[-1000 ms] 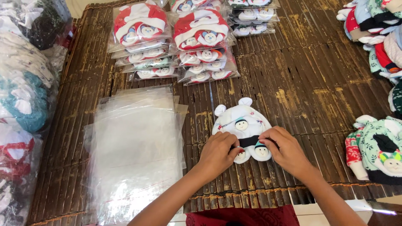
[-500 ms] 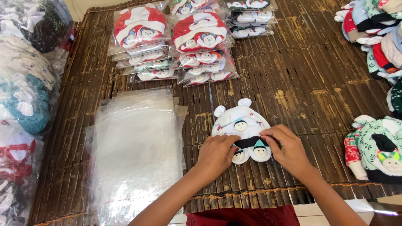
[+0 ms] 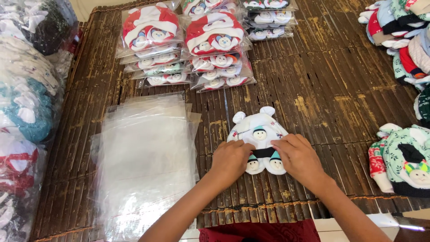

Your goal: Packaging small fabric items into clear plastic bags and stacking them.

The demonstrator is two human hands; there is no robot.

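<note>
Your left hand (image 3: 230, 159) and right hand (image 3: 298, 157) both press flat on the white baby set (image 3: 259, 134). Fingers are spread over its lower half and nothing is lifted or pinched. The set sits on the bamboo mat (image 3: 313, 89) at centre, just beyond your wrists. Two small ears point to 12 o'clock, and two little doll-face booties peek out between your hands at 6.

At 9 o'clock, just beside your left hand, lies the stack of clear plastic bags (image 3: 145, 166). At 12, well apart, sit the packed sets in bags (image 3: 188, 45), red-and-white ones on top. At 3 there is a loose pile of unpacked sets (image 3: 403, 157), green print nearest, with more at 1–2 o'clock. Bagged bundles (image 3: 27, 103) line the 9–10 edge.

Risks, as I judge them:
- The fold can spring open if you release one hand, since the fabric is soft and layered.
- The booties can slide out of the fold at 6 because they are only half tucked.
- The top bag is slippery, so your left forearm could drag it off the stack.
- The mat slats could snag the fabric if you slide it rather than lift it.
</note>
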